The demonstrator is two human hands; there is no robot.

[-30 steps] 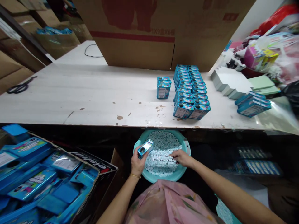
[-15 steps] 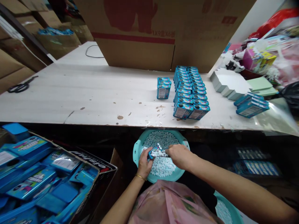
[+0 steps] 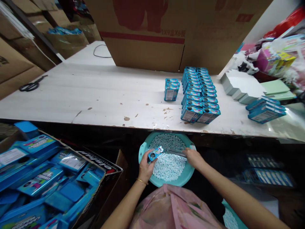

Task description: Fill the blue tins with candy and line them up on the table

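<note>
A teal basin [image 3: 143, 159] full of small pale blue and white pellets [image 3: 169, 168] is at the lower middle, below the table edge. Over its left side my left hand [image 3: 145, 167] is closed round a small blue tin [image 3: 155, 153], tilted, with white pellets showing at its upper right end. My right hand [image 3: 194, 157], at the basin's right rim, is closed on a clear scoop [image 3: 176, 153] whose far end lies over the pellets. The scoop and the tin are apart.
Blue tins [image 3: 200, 95] stand in two rows on the white table [image 3: 107, 95]; a smaller group [image 3: 171, 92] is beside them. A large cardboard box [image 3: 147, 51] stands behind. Scissors [image 3: 30, 86] lie left. An open carton [image 3: 95, 165] of blue tins is lower left.
The tin in my left hand has turned so its printed face shows. My right hand has drawn the scoop away from it to the right. The whole view has shifted slightly.
</note>
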